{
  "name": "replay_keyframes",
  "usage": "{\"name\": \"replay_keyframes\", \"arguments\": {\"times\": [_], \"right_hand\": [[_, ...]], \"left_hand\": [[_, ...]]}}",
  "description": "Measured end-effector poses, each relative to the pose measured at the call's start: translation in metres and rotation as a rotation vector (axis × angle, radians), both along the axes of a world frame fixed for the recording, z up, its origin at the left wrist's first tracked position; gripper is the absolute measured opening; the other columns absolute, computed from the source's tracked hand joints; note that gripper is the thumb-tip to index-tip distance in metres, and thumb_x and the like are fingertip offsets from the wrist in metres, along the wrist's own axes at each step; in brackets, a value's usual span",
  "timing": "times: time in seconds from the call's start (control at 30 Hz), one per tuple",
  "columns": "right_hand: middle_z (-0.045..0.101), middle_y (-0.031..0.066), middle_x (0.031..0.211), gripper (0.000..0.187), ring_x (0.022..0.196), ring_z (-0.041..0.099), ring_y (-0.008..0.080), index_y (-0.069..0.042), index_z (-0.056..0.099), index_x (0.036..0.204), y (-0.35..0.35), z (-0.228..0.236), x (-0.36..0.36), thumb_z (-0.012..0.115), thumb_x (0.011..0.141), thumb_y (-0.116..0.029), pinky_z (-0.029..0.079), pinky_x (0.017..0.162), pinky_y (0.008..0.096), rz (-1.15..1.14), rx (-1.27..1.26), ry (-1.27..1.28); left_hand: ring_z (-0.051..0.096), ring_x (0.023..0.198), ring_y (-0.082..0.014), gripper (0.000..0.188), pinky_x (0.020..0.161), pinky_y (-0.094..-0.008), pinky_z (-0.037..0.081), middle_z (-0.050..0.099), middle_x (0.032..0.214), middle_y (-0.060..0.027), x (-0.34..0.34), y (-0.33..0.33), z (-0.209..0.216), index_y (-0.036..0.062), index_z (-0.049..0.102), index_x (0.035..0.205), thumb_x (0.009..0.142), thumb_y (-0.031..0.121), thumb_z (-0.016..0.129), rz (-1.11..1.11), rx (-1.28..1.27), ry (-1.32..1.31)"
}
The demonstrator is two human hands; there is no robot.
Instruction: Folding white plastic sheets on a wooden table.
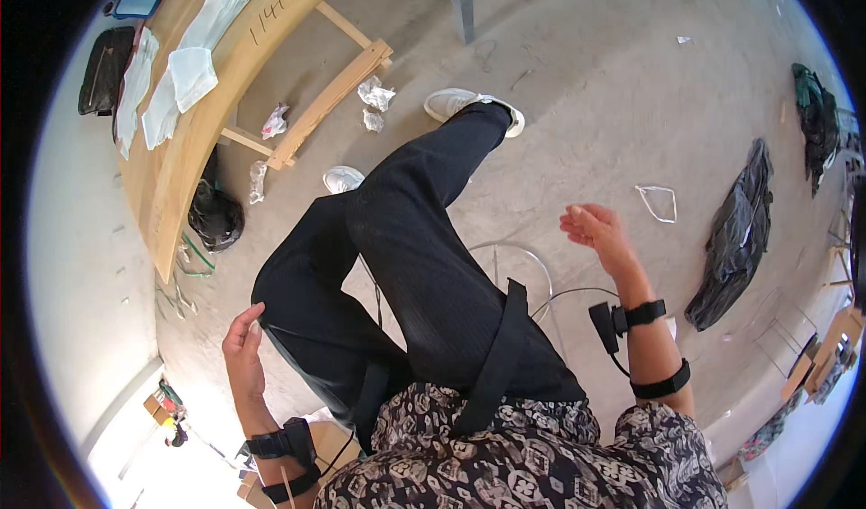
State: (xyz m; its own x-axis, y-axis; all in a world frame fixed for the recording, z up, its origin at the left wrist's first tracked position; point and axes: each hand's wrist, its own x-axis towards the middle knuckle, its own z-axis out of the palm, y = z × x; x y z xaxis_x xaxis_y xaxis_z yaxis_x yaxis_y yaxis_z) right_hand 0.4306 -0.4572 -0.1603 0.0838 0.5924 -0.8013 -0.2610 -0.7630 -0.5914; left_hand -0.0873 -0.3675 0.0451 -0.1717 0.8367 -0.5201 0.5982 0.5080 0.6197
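Note:
My left hand (242, 351) is at the outer side of my bent left knee, its fingertips touching or very close to the black trousers (406, 238). Its fingers are loosely stretched and nothing shows in them. Out to the right, my right hand (595, 236) hangs in the air over the floor, fingers extended and a little bent, holding nothing. Each forearm wears black straps; a small black device (606, 320) is fixed on the right one and another (293, 441) on the left.
A wooden table (234, 67) at the upper left bears stacks of white cloth-like pieces (192, 76) and a black case (106, 72). Crumpled scraps (374, 94) litter the concrete floor (577, 103). Black bags (735, 238) lie at right. A round metal ring (548, 279) shows beneath me.

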Motion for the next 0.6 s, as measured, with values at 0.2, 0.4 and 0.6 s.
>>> {"name": "replay_keyframes", "arguments": {"times": [0.2, 0.4, 0.6], "right_hand": [[0.05, 0.0148, 0.131, 0.075, 0.123, 0.047, 0.0218, -0.011, 0.035, 0.142, -0.028, 0.032, -0.058, 0.049, 0.088, -0.061, 0.048, 0.089, 0.0413, 0.344, -0.181, 0.464], [0.037, 0.023, 0.142, 0.07, 0.121, 0.049, 0.0343, -0.008, 0.03, 0.144, 0.103, 0.096, -0.01, 0.038, 0.094, -0.056, 0.047, 0.095, 0.0446, -0.536, 0.961, 1.538], [0.041, 0.0253, 0.139, 0.062, 0.123, 0.049, 0.0346, 0.002, 0.032, 0.14, 0.086, 0.104, 0.045, 0.033, 0.099, -0.045, 0.045, 0.098, 0.0438, -0.428, 0.835, 0.959]], "left_hand": [[0.051, 0.118, -0.0194, 0.032, 0.107, -0.0326, 0.029, 0.061, 0.121, -0.0105, 0.002, -0.006, 0.001, 0.0011, 0.06, 0.117, 0.087, 0.005, 0.051, -0.007, 0.009, 0.009], [0.053, 0.115, -0.0184, 0.028, 0.101, -0.0337, 0.037, 0.062, 0.119, -0.01, 0.006, -0.013, 0.013, 0.0015, 0.06, 0.115, 0.089, 0.008, 0.053, 0.013, 0.0, 0.008], [0.056, 0.108, -0.0174, 0.023, 0.09, -0.0331, 0.046, 0.062, 0.114, -0.0099, -0.005, -0.031, 0.007, 0.0017, 0.061, 0.111, 0.094, 0.013, 0.051, 0.129, 0.007, -0.06]]}}
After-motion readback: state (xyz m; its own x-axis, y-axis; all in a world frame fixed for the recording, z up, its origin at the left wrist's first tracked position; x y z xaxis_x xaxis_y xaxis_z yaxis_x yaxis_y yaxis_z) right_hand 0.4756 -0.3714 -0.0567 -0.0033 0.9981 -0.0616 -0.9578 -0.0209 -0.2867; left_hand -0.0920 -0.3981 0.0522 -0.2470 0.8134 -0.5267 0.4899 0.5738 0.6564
